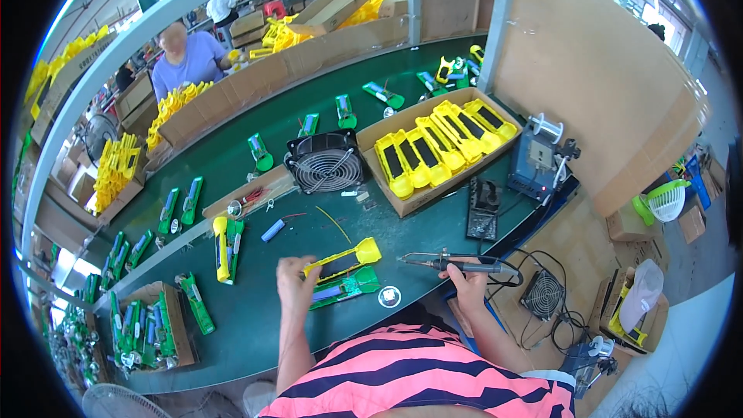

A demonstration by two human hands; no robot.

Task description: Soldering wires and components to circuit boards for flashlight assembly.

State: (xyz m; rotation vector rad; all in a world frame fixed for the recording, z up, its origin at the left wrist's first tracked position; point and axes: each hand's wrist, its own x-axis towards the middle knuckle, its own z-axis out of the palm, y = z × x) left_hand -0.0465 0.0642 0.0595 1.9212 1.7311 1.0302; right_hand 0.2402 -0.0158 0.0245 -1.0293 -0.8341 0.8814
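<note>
My left hand (295, 280) pinches the left end of a yellow casing half (365, 251) with a black panel set in it. Just below it on the bench lies a green casing half (362, 282) holding a blue cylindrical cell (328, 292). A small round white-rimmed disc (389, 296) rests to the right of the green half. In my right hand (467, 282) is a soldering iron (481, 267), its tip pointing left, apart from both casings. A wire feeder tube appears to run alongside the iron. Loose near the casings are another blue cell (272, 231) and a thin yellow wire (333, 224).
A carton of yellow casings (422, 200) stands behind, beside a black fan (325, 162) and a blue soldering unit (534, 156). Green casings (345, 111) lie along the belt. At left is a box of green casings (179, 333). Across the belt sits a person in purple (188, 62).
</note>
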